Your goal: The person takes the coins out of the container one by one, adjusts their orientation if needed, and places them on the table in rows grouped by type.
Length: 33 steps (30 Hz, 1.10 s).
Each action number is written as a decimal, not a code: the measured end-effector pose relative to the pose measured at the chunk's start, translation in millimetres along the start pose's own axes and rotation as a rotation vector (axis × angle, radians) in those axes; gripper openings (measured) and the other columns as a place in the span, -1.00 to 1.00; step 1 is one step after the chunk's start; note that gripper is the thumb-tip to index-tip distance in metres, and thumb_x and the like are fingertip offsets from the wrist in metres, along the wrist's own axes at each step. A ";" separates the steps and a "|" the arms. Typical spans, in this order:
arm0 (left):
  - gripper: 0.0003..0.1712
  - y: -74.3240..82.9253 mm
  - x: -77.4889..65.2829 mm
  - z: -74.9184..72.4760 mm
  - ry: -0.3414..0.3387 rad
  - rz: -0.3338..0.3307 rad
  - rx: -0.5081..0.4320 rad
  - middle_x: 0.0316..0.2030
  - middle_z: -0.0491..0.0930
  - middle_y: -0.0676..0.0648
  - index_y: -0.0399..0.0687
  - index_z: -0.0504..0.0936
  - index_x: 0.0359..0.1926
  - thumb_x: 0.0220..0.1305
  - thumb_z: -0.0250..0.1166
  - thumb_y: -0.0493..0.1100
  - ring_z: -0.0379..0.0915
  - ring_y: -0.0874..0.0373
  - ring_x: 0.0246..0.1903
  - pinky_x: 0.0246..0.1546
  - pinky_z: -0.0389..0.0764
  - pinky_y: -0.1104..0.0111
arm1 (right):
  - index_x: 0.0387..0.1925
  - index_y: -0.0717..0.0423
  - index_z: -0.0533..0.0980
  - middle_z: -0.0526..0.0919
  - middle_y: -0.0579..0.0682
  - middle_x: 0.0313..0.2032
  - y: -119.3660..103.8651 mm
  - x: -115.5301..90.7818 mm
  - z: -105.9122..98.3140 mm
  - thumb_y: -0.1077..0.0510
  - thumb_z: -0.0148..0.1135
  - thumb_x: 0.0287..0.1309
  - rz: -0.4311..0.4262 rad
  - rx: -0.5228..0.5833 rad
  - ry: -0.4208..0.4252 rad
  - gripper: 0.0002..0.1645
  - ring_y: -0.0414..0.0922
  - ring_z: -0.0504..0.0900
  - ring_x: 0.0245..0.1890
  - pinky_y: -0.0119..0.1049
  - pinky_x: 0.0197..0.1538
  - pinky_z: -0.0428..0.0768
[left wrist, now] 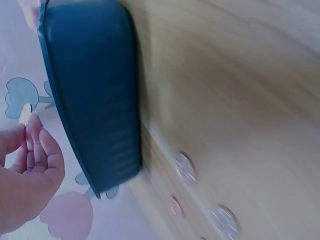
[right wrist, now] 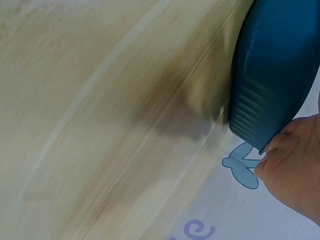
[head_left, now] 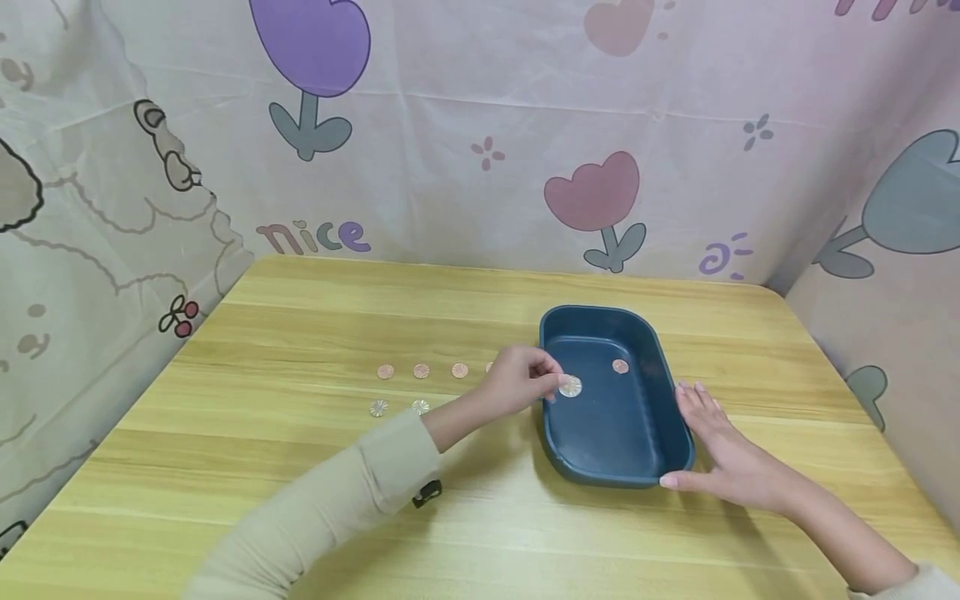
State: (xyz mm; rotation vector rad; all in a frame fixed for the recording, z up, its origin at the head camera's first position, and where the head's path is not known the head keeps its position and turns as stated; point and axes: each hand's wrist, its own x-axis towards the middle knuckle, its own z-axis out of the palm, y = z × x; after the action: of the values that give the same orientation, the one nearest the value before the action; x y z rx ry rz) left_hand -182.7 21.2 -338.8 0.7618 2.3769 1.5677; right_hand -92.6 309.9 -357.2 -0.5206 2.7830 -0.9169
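Note:
My left hand (head_left: 519, 382) pinches a silver-coloured coin (head_left: 571, 386) between thumb and fingertips, above the left side of a dark blue rectangular bin (head_left: 678, 417). Inside the bin, a copper-coloured coin (head_left: 620, 366) lies on the floor towards the back right. My right hand (head_left: 738, 462) rests against the bin's right side, its fingers fairly straight along the wall and the thumb at the front right corner. In the left wrist view the pinched coin (left wrist: 25, 114) appears edge-on, beyond the bin's rim.
Left of the bin, a row of copper-coloured coins (head_left: 422, 371) lies behind silver-coloured coins (head_left: 378, 408) on the wooden table (head_left: 480, 533). The left forearm partly hides these rows. A patterned cloth (head_left: 450, 192) hangs behind the table and along its sides.

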 end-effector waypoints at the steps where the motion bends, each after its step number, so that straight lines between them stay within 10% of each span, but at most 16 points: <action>1: -0.88 -2.1 -2.9 -3.7 0.006 -0.009 -0.012 -0.49 0.62 -0.30 -0.38 0.62 -0.41 0.17 0.24 -0.34 0.59 -0.19 -0.48 -0.64 0.41 0.61 | 0.43 0.11 -0.37 -0.38 0.30 0.42 0.2 0.0 0.1 -0.10 0.38 -0.06 -0.001 0.000 0.000 0.34 0.14 -0.57 0.41 0.44 0.21 -0.30; 15: -0.85 -43.7 -48.9 -61.6 0.097 -0.123 0.069 -0.49 0.63 -0.20 -0.34 0.60 -0.37 0.19 0.25 -0.27 0.58 0.03 -0.50 -0.46 0.62 0.32 | 0.42 0.13 -0.37 -0.36 0.32 0.42 0.1 -0.6 0.6 -0.11 0.36 -0.05 -0.012 -0.027 0.002 0.33 0.12 -0.57 0.41 0.29 0.30 -0.45; 33: -0.83 -84.9 -110.1 -129.9 0.154 -0.214 0.258 -0.48 0.59 -0.17 -0.39 0.54 -0.32 0.26 0.16 -0.28 0.53 0.15 -0.49 -0.46 0.60 0.47 | 0.43 0.05 -0.37 -0.40 0.25 0.43 -0.6 -0.7 0.7 -0.10 0.37 -0.05 -0.002 0.029 0.000 0.32 0.13 -0.58 0.41 0.44 0.21 -0.33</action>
State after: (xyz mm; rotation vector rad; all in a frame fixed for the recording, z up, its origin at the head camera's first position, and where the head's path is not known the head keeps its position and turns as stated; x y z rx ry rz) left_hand -171.2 -165.6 -373.4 0.4226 2.7041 1.2936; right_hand -91.7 309.4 -357.3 -0.5186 2.7655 -0.9556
